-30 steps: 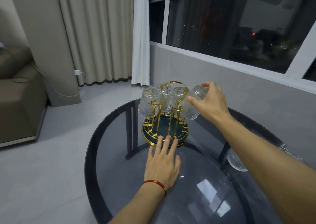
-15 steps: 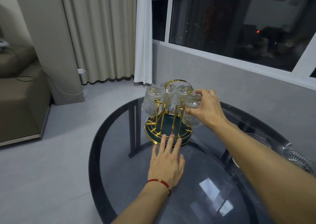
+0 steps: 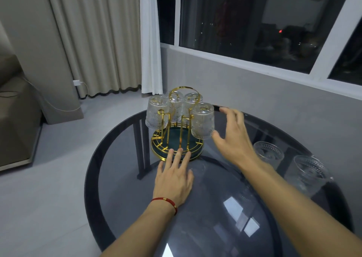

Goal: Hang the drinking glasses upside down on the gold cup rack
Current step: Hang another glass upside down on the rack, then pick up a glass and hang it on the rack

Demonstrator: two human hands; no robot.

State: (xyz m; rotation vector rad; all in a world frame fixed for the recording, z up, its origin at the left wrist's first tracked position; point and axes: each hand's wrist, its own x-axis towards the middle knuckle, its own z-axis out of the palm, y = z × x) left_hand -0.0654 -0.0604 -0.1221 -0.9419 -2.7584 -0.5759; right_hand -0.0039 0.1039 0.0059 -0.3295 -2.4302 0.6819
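A gold rack stands at centre frame on a round, dark glass counter, its green base ringed in gold and a hoop handle rising at the top. Four ribbed glasses hang upside down on its prongs: one at the left, two at the back, and the nearest at the right.

The left hand lies flat on the counter just below the rack, fingers spread wide and extended, the tips of the middle fingers touching the rack's gold rim. A red cord bracelet circles that wrist.

The right hand hovers to the right of the nearest glass, open wide and holding nothing, thumb tip close beside the glass's lower edge and index finger raised level with its top; whether the thumb touches the glass cannot be told.

Two more glasses stand upright on the counter at right of frame, well apart from the rack. Curtains fill the upper left, and a dark window fills the upper right.
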